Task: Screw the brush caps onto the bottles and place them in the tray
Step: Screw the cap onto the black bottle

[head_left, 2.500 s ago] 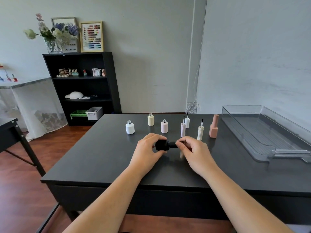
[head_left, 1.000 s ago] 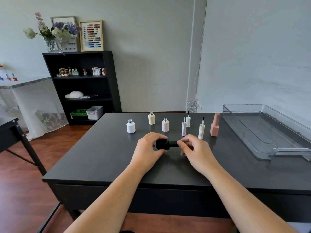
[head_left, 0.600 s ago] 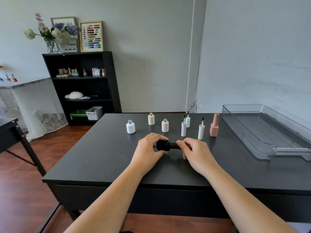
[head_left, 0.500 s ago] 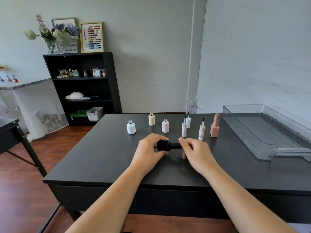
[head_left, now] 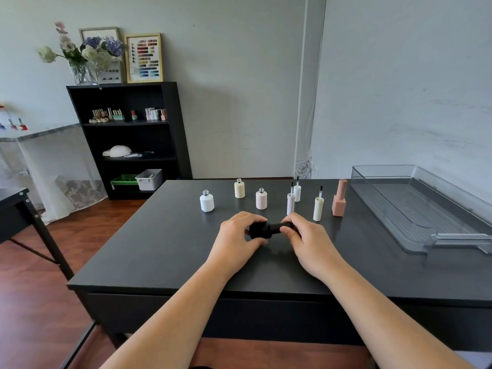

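A black bottle (head_left: 259, 230) lies sideways just above the dark table (head_left: 165, 249), gripped by my left hand (head_left: 238, 237). Its black cap (head_left: 279, 227) is pinched by the fingers of my right hand (head_left: 308, 242). Behind them stand three open bottles: white (head_left: 206, 201), cream (head_left: 239, 188) and pale pink (head_left: 261, 198). Three brush caps stand upright with bristles up: lilac (head_left: 290, 201), white (head_left: 297, 190) and cream (head_left: 318, 206). A capped salmon bottle (head_left: 339, 199) stands to their right. The clear tray (head_left: 436, 237) sits at the right with nothing in it.
A black shelf unit (head_left: 127, 137) with small bottles and bins stands against the far wall at left. Another dark table's corner (head_left: 13, 201) juts in at the left. Wooden floor lies between.
My right fingers have shifted around the black cap, and both hands sit slightly closer together on the bottle. The other bottles and caps have not moved.
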Action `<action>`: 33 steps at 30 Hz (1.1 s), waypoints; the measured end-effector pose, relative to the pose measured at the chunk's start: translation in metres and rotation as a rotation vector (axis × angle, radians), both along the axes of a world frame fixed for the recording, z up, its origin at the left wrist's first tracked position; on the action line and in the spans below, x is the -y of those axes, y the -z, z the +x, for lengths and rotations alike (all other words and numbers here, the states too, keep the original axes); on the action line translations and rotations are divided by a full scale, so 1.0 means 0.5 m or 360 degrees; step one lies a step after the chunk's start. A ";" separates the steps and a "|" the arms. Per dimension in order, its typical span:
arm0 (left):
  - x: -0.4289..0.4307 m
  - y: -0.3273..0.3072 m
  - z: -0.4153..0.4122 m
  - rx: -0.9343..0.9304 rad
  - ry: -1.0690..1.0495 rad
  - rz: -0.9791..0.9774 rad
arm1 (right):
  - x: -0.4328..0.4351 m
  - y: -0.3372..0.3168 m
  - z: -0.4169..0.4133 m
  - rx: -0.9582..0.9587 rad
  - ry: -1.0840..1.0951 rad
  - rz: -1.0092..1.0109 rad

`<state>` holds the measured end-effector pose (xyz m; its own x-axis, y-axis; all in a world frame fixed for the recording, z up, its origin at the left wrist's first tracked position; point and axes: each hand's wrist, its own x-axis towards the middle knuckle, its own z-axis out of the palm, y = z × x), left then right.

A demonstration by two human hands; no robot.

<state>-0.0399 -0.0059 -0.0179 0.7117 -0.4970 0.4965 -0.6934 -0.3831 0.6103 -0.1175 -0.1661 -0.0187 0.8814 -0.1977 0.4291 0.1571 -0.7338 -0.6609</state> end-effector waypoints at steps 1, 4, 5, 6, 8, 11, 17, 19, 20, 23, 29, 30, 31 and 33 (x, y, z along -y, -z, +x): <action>0.002 -0.001 -0.001 0.0017 -0.0003 -0.0019 | 0.001 -0.002 -0.001 0.0022 0.0002 0.0030; 0.006 -0.004 -0.002 0.0028 0.0006 -0.0096 | 0.004 -0.004 -0.005 0.0101 0.0008 0.0198; 0.006 -0.004 -0.001 0.0013 0.0024 -0.0092 | 0.004 -0.003 -0.006 0.0126 0.0022 0.0259; 0.007 -0.004 0.000 -0.0007 0.0044 -0.0070 | 0.005 -0.003 -0.007 0.0152 0.0041 0.0319; 0.011 -0.003 0.007 -0.0068 0.0062 -0.0026 | 0.013 -0.008 -0.011 0.0208 0.0088 0.0437; 0.024 -0.003 0.025 -0.0164 -0.0034 -0.0045 | 0.044 -0.023 -0.025 0.0297 0.0173 0.0489; 0.061 0.000 0.078 -0.0377 -0.0317 -0.0136 | 0.124 -0.035 -0.046 0.0368 0.0416 0.0383; 0.079 0.003 0.093 -0.0423 -0.0376 -0.0119 | 0.149 -0.035 -0.045 0.0381 0.0512 0.0320; 0.088 0.004 0.100 -0.0435 -0.0398 -0.0105 | 0.160 -0.035 -0.043 0.0394 0.0554 0.0297; 0.110 0.003 0.119 -0.0505 -0.0462 -0.0077 | 0.182 -0.037 -0.033 0.0427 0.0667 0.0197; 0.144 -0.003 0.146 -0.0579 -0.0452 -0.0057 | 0.212 -0.032 -0.012 0.0384 0.0818 0.0015; 0.149 -0.003 0.149 -0.0582 -0.0447 -0.0057 | 0.215 -0.029 -0.010 0.0380 0.0836 -0.0003; 0.153 -0.003 0.152 -0.0591 -0.0447 -0.0066 | 0.217 -0.027 -0.008 0.0380 0.0851 -0.0015; 0.160 -0.003 0.157 -0.0619 -0.0471 -0.0099 | 0.220 -0.024 -0.006 0.0374 0.0874 -0.0027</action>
